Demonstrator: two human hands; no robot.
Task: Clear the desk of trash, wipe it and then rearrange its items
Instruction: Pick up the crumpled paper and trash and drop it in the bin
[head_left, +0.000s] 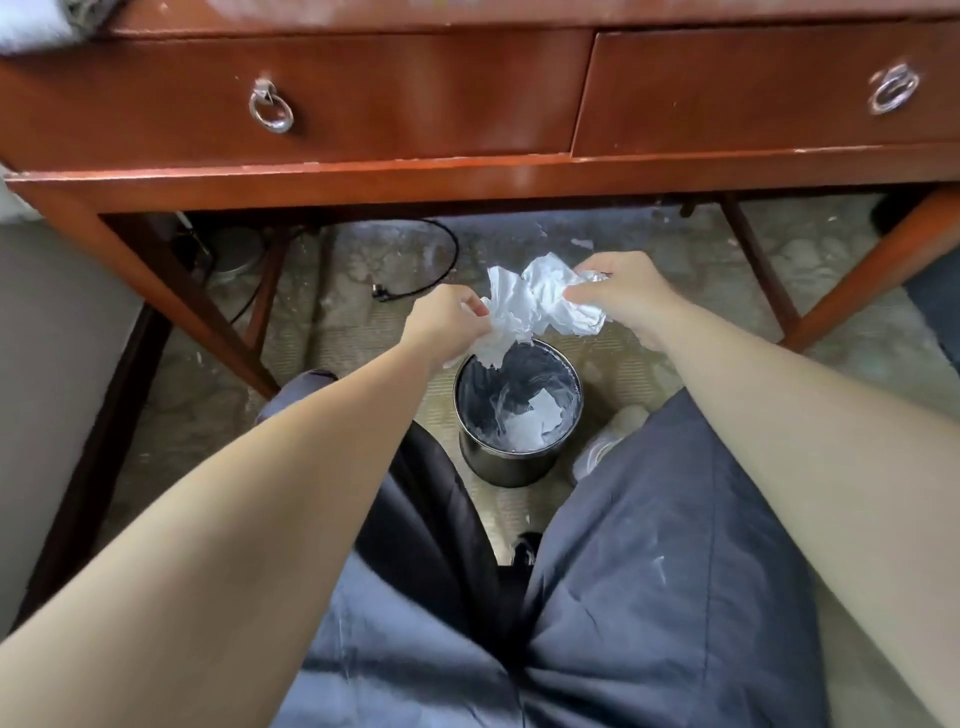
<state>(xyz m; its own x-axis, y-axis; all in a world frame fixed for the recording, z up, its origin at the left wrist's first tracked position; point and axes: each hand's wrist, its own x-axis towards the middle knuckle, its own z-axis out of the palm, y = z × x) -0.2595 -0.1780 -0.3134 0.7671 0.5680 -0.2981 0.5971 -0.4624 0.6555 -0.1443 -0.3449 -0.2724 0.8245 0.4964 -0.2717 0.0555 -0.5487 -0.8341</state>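
Trash step: left hand & right hand both grip crumpled white paper wads over round black metal bin, under red-brown wooden table. Next: center over opening, let go.

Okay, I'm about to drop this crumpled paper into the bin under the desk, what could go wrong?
1. The crumpled paper, held by the left hand and right hand, hangs over the far rim of the bin, not its middle; some may land on the floor behind.
2. The bin stands between the legs; shifting one could tip it.
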